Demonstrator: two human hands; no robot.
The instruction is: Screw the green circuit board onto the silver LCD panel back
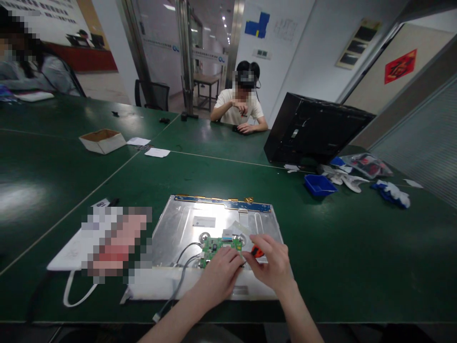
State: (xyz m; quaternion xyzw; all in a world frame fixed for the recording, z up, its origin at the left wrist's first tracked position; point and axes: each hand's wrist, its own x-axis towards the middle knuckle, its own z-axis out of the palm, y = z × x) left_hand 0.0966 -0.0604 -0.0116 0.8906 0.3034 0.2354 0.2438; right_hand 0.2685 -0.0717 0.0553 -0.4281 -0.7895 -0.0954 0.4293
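Note:
A green circuit board [214, 245] lies on the silver metal back of a flat display panel [171, 224]. My left hand [224, 269] rests over the board's lower right part, fingers curled together, with its fingertips meeting my right hand near the board's edge. What those fingertips pinch, if anything, is hidden. My right hand [273, 262] is closed around an orange-and-black screwdriver [256, 251]; only its handle shows between the thumb and fingers. Grey cables [183, 274] run from the board's left side over the panel's white lower strip to a loose plug [156, 317].
Left of the panel lies a white pouch [67, 252] with a strap. Farther off are an open box [103, 141], paper slips [157, 152], a blue tray [320, 185], gloves [392, 193] and a large black monitor [314, 128]. Another person [237, 105] sits across the green table [357, 267].

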